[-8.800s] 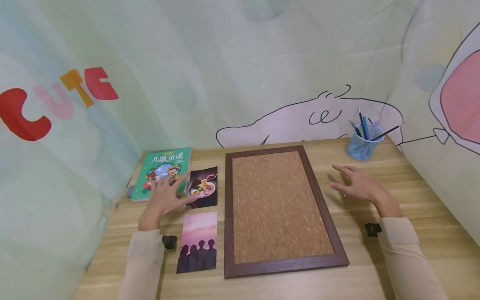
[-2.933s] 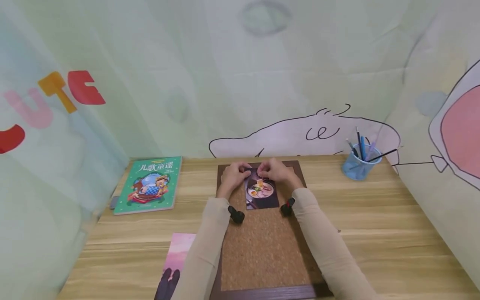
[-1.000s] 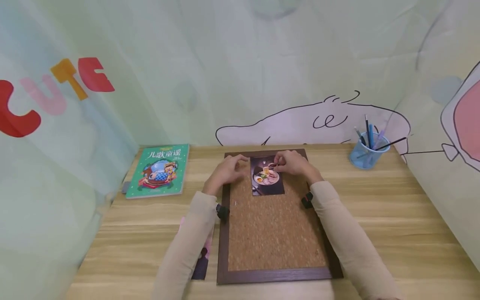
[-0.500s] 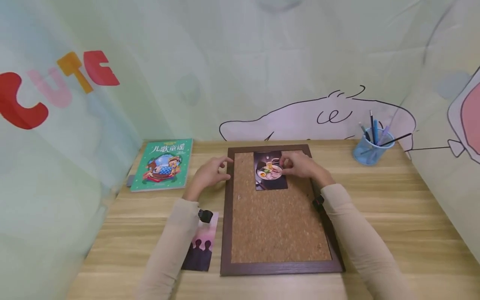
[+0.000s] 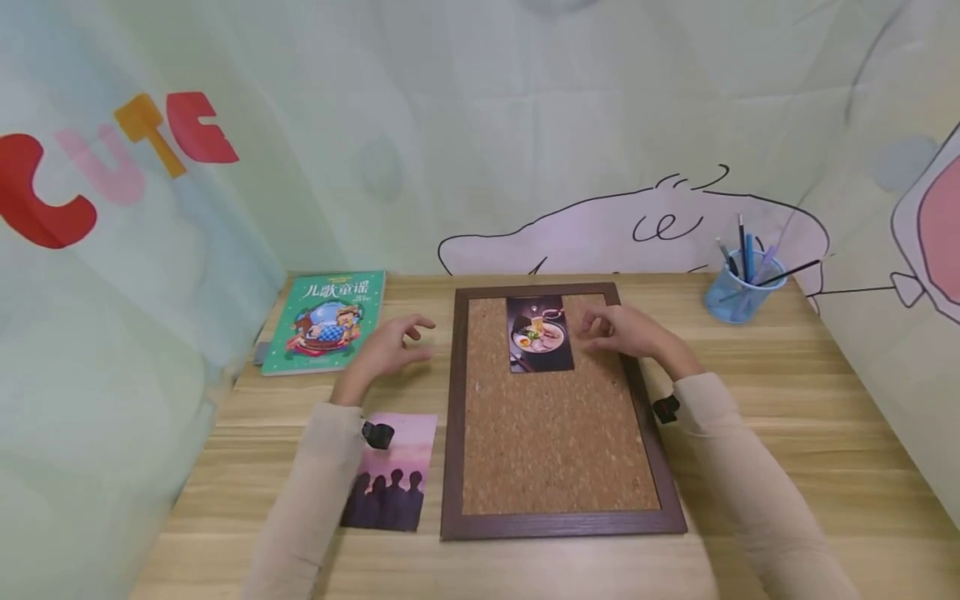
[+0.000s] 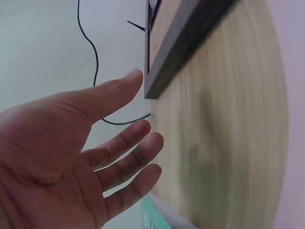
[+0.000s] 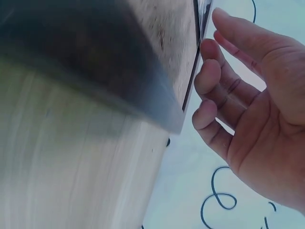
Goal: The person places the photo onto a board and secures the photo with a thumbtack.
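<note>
Now both hands empty: right hand (image 5: pixel 626 333) fingers relaxed beside ramen photo (image 5: pixel 539 333) at cork board (image 5: pixel 558 425) upper centre; left hand (image 5: pixel 386 350) spread over surface (image 5: pixel 787 400), frame's left.

Speckled tan corkboard (image 5: pixel 558 425), dark-brown frame (image 5: pixel 562 524)

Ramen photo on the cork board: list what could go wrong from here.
1. No pin is visible on the ramen photo; if only lying on the cork board, it may slide when the board moves.
2. The left sleeve overlaps the silhouette photo and could drag or crease it.
3. The right hand hovers beside the ramen photo; a brush might skew it.
</note>
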`<state>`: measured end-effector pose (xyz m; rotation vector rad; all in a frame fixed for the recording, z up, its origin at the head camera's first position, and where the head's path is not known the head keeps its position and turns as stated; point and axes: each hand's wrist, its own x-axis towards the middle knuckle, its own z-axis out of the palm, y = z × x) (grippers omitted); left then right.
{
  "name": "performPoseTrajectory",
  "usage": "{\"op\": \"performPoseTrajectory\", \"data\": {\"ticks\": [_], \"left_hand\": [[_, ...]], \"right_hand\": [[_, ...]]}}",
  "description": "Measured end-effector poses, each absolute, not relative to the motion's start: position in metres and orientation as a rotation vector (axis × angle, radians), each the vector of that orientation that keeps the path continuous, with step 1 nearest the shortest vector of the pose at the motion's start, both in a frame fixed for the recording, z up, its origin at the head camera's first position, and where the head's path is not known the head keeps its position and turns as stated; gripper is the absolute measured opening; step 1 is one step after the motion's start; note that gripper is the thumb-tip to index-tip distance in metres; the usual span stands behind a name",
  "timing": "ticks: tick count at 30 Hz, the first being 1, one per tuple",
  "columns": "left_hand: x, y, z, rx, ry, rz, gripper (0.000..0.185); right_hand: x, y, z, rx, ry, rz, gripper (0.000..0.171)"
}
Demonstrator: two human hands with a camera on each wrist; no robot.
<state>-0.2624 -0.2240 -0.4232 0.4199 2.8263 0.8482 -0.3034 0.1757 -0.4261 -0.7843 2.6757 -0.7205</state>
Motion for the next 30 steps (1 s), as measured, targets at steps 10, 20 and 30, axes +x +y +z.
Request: {"op": "performPoseTrajectory", "data": {"ticks": [10, 20, 30], "left_hand": [[-0.236, -0.252, -0.425, 0.436, 2.848, 0.779, 0.045], [-0.201, -0.279, -0.436, 0.376, 2.816, 0.673, 0.041], [-0.179, -0.288, -0.438, 0.347, 2.795, 0.641, 0.048]], "right_hand": [[-0.285, 0.206, -0.424, -0.812, 2.660, -0.725, 0.023], [-0.263, 0.245, -0.427, -0.860, 2.638, -0.708, 0.016], [-0.243, 0.278, -0.440, -0.827, 2.599, -0.787, 0.011]]}}
